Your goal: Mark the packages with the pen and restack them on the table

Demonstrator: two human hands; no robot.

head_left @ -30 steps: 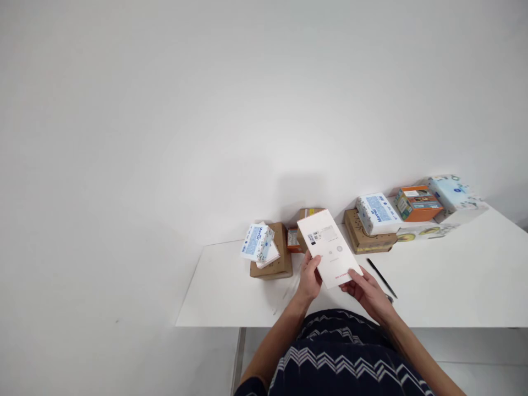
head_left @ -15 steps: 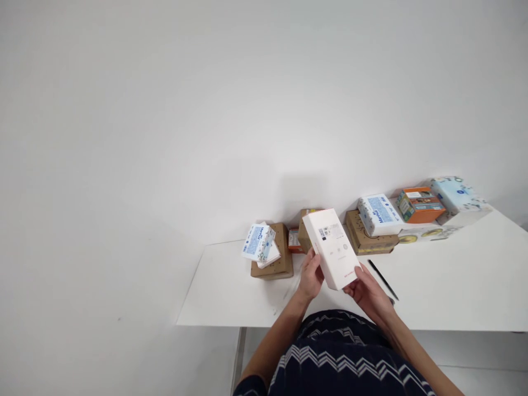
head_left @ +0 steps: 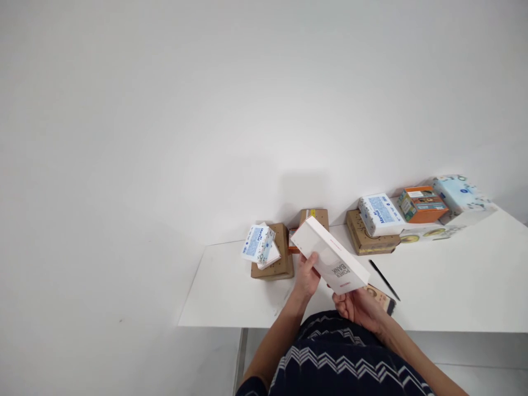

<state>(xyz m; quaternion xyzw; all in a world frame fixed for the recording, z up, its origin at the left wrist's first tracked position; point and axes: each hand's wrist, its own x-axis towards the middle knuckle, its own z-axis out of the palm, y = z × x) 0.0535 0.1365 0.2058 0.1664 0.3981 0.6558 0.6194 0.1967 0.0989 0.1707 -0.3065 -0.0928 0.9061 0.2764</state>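
Observation:
A white power bank box (head_left: 330,254) with "POWER BANK" printed on it is held tilted above the table, close to my body. My left hand (head_left: 308,276) grips its left side, the thumb lying over the near face. Under the box's lower right end is my right hand (head_left: 358,308), its fingers curled; the thumb is hidden behind the box. Beside my right wrist lies a flat item with a picture on it and a dark end (head_left: 383,300), partly covered. A black pen (head_left: 383,279) rests just right of that.
Left on the white table (head_left: 462,280), a blue-white Marshal box (head_left: 258,242) sits on a brown carton (head_left: 280,264). Another carton (head_left: 315,216) stands behind the held box. Along the wall at right are a Marshal box (head_left: 381,213), an orange box (head_left: 424,204) and a floral box (head_left: 466,195).
The power bank box has been turned, so a different face shows and its lower end points further right. My right hand has moved lower, under the box, uncovering the flat item.

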